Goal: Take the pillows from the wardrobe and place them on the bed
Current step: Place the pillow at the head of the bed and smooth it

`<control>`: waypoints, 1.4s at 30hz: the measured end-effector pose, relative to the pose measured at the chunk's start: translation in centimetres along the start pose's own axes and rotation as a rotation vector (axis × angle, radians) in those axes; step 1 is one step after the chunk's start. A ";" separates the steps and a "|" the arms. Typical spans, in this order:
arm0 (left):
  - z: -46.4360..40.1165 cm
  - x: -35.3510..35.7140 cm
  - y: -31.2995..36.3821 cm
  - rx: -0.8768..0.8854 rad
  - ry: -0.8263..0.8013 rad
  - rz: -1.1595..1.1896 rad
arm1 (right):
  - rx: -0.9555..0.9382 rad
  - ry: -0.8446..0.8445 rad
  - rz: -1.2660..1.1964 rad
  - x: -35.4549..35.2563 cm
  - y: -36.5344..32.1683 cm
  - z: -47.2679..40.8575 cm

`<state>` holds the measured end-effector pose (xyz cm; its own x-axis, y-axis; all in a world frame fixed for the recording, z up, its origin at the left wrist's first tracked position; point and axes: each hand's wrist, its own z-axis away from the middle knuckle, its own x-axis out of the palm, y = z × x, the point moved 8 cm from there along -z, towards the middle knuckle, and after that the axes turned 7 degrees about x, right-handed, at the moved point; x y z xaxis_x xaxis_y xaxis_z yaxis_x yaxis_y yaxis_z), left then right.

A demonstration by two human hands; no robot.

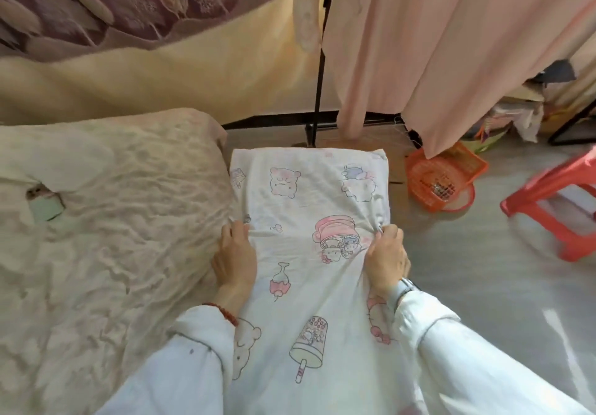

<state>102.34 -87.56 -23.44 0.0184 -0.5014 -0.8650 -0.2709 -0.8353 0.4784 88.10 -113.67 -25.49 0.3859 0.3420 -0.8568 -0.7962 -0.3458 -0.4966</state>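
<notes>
A white pillow (309, 195) printed with pink cartoon figures is held out in front of me, above the floor and just right of the bed's edge. My left hand (235, 255) grips its left side and my right hand (387, 256) pinches its right side. The bed (106, 253), covered with a crumpled beige sheet, fills the left of the view. The fabric wardrobe (419, 43) with pink curtains and a black frame stands straight ahead, its curtain partly drawn aside.
A phone (45, 203) lies on the bed at the left. An orange plastic basket (442, 179) sits on the floor by the wardrobe, and a red plastic stool (558, 208) stands at the right. Grey floor stretches to the lower right.
</notes>
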 end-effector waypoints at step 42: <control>-65.2 -9.0 -22.1 -1.172 1.001 -0.162 | -1.067 -0.746 -0.066 39.2 -92.3 -37.5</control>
<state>170.95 -79.28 -16.34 0.7154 0.0670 -0.6955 0.6682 -0.3565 0.6530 194.17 -101.10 -18.49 -0.2146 0.6656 -0.7148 0.1075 -0.7113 -0.6946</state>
